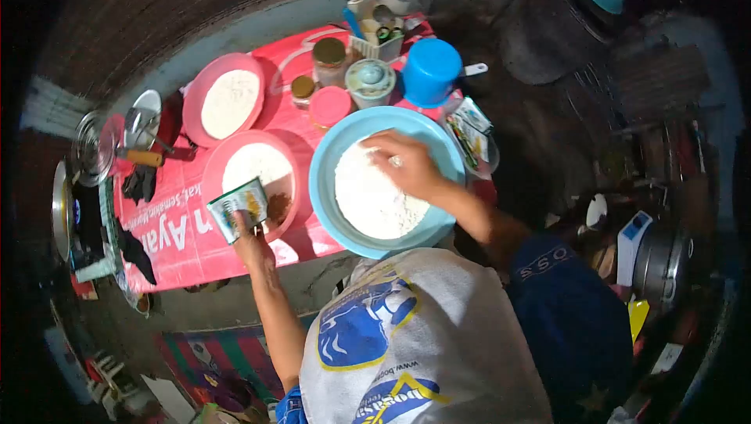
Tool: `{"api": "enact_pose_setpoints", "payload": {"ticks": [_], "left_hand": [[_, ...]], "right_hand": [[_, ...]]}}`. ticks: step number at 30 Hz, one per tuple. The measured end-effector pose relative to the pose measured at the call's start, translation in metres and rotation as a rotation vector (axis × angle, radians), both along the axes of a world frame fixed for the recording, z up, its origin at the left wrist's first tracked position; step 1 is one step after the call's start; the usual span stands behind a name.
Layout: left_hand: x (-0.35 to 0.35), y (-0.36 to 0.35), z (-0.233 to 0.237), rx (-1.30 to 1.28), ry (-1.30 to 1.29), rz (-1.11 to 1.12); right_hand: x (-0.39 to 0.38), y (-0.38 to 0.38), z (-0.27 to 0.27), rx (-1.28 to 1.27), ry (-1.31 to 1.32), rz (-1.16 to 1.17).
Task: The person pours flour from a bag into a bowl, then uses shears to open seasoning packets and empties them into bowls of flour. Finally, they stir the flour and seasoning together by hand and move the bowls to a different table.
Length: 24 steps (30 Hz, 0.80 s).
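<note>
My left hand point(249, 242) grips a green and white seasoning sachet point(239, 206), tilted above a pink bowl point(211, 181). White flour point(254, 160) and a small heap of brown powder point(278, 206) lie in that bowl. To the right, my right hand point(407, 164) is over the light-blue basin point(327, 217), its fingers curled in at the white flour point(375, 205). Some flour shows at the fingertips. Part of the palm is turned away.
A second pink bowl of flour point(190, 119) stands behind. Jars point(328, 60), a pink-lidded tub point(329, 106), a blue container point(432, 72) and a tub of sachets point(473, 134) line the back. Utensils point(143, 156) lie at left on the red tablecloth point(172, 256).
</note>
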<state>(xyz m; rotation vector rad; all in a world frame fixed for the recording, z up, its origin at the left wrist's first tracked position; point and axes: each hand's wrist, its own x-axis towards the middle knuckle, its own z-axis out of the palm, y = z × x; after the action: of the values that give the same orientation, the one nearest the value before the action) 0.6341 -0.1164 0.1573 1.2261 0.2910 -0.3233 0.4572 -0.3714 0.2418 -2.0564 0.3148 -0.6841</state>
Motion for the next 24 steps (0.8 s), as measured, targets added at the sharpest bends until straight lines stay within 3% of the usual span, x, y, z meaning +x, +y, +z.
{"api": "enact_pose_setpoints", "payload": {"ticks": [1, 2, 3, 4, 7, 9, 10, 11, 13, 15, 17, 18, 21, 23, 24], "left_hand": [[0.007, 0.003, -0.008, -0.059, 0.046, 0.037], [0.015, 0.009, -0.013, -0.159, 0.058, 0.046], [0.025, 0.018, -0.017, -0.259, 0.07, 0.058], [0.033, 0.028, -0.018, -0.26, 0.1, 0.095], [0.049, 0.061, -0.013, -0.221, 0.167, 0.186], [0.085, 0.113, -0.056, -0.451, 0.181, 0.04], [0.11, 0.14, -0.087, -0.537, 0.212, 0.193], [0.111, 0.134, -0.082, -0.539, 0.209, 0.189], [0.112, 0.115, -0.053, -0.372, 0.232, 0.533], [0.097, 0.101, -0.03, -0.416, 0.304, 0.546], [0.085, 0.098, -0.021, -0.13, 0.284, 0.348], [0.071, 0.087, -0.011, -0.13, 0.284, 0.358], [0.022, 0.022, 0.031, 0.324, 0.12, 0.704], [0.011, 0.023, -0.002, 0.346, -0.249, 0.356], [-0.007, -0.009, 0.007, 0.32, -0.318, 0.307]], "right_hand": [[-0.022, -0.015, 0.009, 0.055, -0.045, -0.124], [-0.047, -0.036, 0.009, -0.184, -0.052, -0.262], [-0.07, -0.052, -0.011, 0.144, -0.052, -0.436], [-0.086, -0.065, -0.006, 0.053, 0.104, -0.702], [-0.148, -0.102, -0.038, 0.045, 0.052, -0.695], [-0.164, -0.102, -0.04, -0.23, 0.436, -0.629], [-0.161, -0.095, -0.039, -0.479, 0.502, -0.671], [-0.157, -0.094, -0.042, -0.48, 0.498, -0.675], [-0.152, -0.095, -0.051, -0.656, 0.622, -0.705], [-0.152, -0.102, -0.049, -0.632, 0.604, -0.704], [-0.158, -0.112, -0.04, -0.375, 0.544, -0.656], [-0.159, -0.114, -0.026, -0.097, 0.462, -0.646], [-0.163, -0.127, 0.001, 0.045, 0.434, -0.593], [-0.161, -0.135, 0.022, 0.115, 0.4, -0.438], [-0.158, -0.133, 0.031, 0.203, 0.384, -0.301]]}}
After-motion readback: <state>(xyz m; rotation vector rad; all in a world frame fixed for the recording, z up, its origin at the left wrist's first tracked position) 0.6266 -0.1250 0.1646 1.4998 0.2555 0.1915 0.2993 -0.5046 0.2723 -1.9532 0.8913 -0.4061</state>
